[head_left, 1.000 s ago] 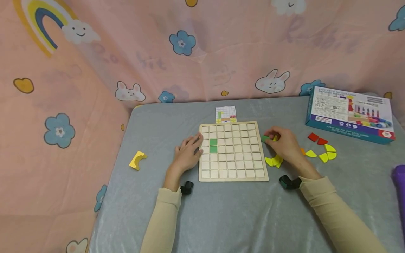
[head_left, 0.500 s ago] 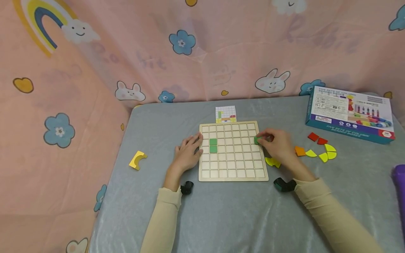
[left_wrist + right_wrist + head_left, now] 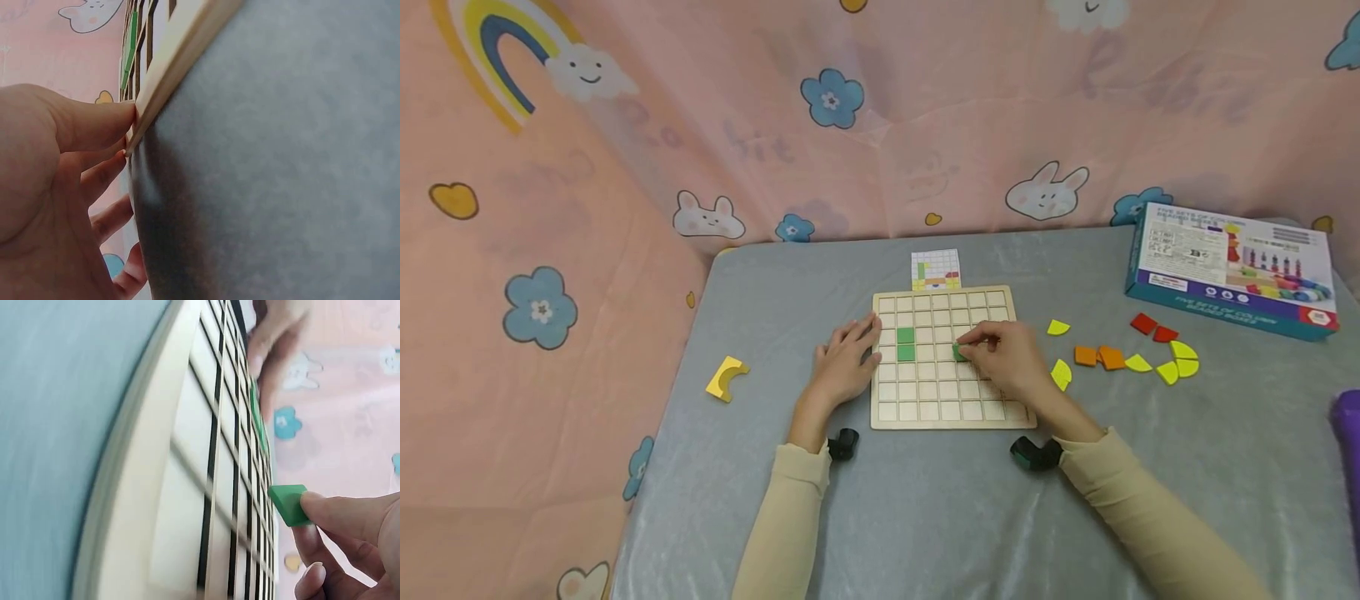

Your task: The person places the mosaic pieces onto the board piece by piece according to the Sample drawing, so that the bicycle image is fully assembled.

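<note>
A wooden grid board (image 3: pixel 925 412) lies on the grey cloth, with two green square tiles (image 3: pixel 906 343) set one above the other in its left part. My left hand (image 3: pixel 844 364) rests at the board's left edge; in the left wrist view the thumb and fingertips touch that edge, fingers fairly straight. Over the right half of the board, my right hand (image 3: pixel 1006 358) pinches a green square tile (image 3: pixel 289 504) between thumb and finger. In the right wrist view this tile is held just above the grid. The right hand covers several cells in the head view.
A small pattern card (image 3: pixel 936 268) lies behind the board. To the right are yellow quarter-round pieces (image 3: pixel 1058 327), orange squares (image 3: pixel 1086 356) and red pieces (image 3: pixel 1143 323). A cardboard box (image 3: pixel 1228 271) sits back right, a yellow arched block (image 3: pixel 727 380) at left, a purple object (image 3: pixel 1347 450) far right.
My right hand has carried the green tile leftward from beside the board to above its right half, uncovering yellow and orange pieces. The left hand has stayed at the board's edge.
</note>
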Available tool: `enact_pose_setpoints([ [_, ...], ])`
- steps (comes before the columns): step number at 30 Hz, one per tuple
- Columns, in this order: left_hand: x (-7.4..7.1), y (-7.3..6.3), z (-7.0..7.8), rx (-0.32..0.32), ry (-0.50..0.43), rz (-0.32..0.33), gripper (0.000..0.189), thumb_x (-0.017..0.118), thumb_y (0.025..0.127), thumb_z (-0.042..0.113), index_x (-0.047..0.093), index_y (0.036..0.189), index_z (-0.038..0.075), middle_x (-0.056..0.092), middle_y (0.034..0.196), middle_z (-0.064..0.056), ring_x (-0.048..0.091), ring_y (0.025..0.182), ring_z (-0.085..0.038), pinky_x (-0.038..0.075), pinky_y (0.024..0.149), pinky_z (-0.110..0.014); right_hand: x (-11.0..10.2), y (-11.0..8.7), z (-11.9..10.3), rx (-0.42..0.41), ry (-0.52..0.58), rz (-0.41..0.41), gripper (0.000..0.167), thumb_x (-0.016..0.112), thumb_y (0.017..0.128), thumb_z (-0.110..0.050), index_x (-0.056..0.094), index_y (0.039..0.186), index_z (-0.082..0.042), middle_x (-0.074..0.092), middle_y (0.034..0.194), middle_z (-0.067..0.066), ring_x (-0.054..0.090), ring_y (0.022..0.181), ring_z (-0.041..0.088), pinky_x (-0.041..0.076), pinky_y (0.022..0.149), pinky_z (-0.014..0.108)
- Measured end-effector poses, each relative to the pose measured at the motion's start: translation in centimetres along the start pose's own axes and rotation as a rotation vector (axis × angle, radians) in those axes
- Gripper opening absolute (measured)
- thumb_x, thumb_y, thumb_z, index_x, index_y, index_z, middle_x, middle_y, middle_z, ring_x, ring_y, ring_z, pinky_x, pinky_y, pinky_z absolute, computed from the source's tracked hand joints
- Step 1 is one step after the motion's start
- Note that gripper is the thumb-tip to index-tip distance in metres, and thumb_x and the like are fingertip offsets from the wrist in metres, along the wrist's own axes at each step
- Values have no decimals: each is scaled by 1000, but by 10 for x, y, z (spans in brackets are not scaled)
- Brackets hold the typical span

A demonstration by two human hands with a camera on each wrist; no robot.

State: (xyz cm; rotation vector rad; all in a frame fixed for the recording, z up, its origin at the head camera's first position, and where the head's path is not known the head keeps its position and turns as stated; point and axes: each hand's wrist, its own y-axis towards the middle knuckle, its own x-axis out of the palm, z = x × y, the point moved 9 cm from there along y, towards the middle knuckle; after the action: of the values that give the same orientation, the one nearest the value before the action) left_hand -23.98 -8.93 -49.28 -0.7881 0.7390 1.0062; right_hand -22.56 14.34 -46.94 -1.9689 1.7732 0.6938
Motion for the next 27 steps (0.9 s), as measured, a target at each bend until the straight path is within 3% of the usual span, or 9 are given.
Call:
enact_pose_setpoints([
  [6,-1,0,0,-4,5,-3,60,51,113,28,30,169,21,20,178,5,19,165,-28,29,110,-59,27,3,-20,7,69,-50,5,83,93,-10,83,96,-6,65,69,6,45,58,15,35,56,26],
  [14,2,2,-3,-17,11,-12,59,51,113,29,31,168,22,21,178,6,20,164,-28,28,112,-59,58,7,-33,-4,103,-123,5,81,94,-9,82,90,-6,78,83,8,61,64,10,48,62,26],
  [21,2,2,-3,-16,12,-8,60,51,113,29,30,168,23,20,178,7,19,165,-27,28,112,-60,68,10,-38,-16,89,-134,5,82,93,-9,82,88,-8,78,86,9,61,65,14,47,62,28],
  [27,1,1,-3,-18,9,-7,60,51,113,29,30,169,23,20,178,7,18,165,-27,28,113,-60,70,12,-40,-67,9,-105,5,85,89,-8,82,85,-8,73,93,8,62,93,27,50,84,41],
])
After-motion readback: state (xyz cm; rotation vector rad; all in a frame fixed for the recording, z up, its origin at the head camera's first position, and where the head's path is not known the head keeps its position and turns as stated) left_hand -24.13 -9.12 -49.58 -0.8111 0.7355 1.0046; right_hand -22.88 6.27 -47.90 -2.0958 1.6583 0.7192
